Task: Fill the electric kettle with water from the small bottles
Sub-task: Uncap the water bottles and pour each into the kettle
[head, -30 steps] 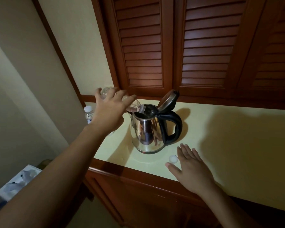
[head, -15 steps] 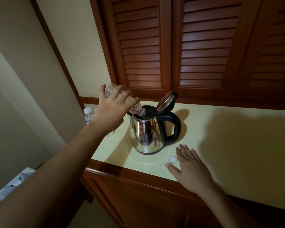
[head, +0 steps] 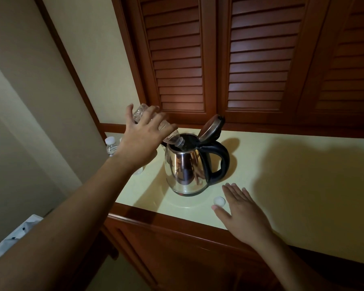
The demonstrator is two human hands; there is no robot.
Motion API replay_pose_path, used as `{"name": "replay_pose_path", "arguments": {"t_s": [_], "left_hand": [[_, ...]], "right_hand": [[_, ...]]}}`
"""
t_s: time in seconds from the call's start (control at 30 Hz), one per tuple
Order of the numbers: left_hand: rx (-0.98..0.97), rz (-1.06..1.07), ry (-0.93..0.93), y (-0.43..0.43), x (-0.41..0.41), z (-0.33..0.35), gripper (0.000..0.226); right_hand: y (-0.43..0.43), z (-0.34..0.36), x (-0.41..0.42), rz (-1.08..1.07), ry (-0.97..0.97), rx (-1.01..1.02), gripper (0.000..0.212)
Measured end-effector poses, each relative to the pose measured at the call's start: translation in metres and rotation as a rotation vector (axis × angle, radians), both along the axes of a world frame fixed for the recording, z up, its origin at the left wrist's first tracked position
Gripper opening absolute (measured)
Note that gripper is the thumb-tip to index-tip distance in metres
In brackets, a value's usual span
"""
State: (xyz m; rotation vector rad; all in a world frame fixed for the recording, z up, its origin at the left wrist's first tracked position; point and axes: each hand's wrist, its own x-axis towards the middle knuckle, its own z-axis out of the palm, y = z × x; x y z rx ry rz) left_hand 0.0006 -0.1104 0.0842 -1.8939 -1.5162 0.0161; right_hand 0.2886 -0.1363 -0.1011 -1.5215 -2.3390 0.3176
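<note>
Bottle tips steeper, neck inside kettle to drain; left hand grips it, right hand flat near tabletop's front edge.

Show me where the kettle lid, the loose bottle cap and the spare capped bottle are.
kettle lid (head: 210,128): head view, middle of its raised metal face.
loose bottle cap (head: 219,201): head view, centre of its white top.
spare capped bottle (head: 111,147): head view, clear shoulder under its white cap.
</note>
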Motion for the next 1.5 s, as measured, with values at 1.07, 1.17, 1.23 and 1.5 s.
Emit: {"name": "replay_pose_path", "arguments": {"t_s": [1.07, 1.17, 1.23, 1.5], "left_hand": [[-0.576, -0.381, -1.172, -0.108, 0.054, -0.101, 0.051], [-0.731, -0.423, -1.464, -0.105, 0.063, -0.095, 0.041], [-0.839, -0.463, -1.629, -0.101, 0.069, -0.092, 0.033], [-1.791, -0.429, -2.143, -0.070, 0.105, -0.099, 0.056]], "right_hand": [[-0.028, 0.089, 0.032, 0.298, 0.304, 0.158, 0.052], [-0.033, 0.094, 0.040, 0.321, 0.344, 0.200, 0.045], [-0.038, 0.100, 0.047, 0.299, 0.436, 0.185, 0.038], [-0.056, 0.125, 0.084, 0.286, 0.512, 0.131, 0.034]]}}
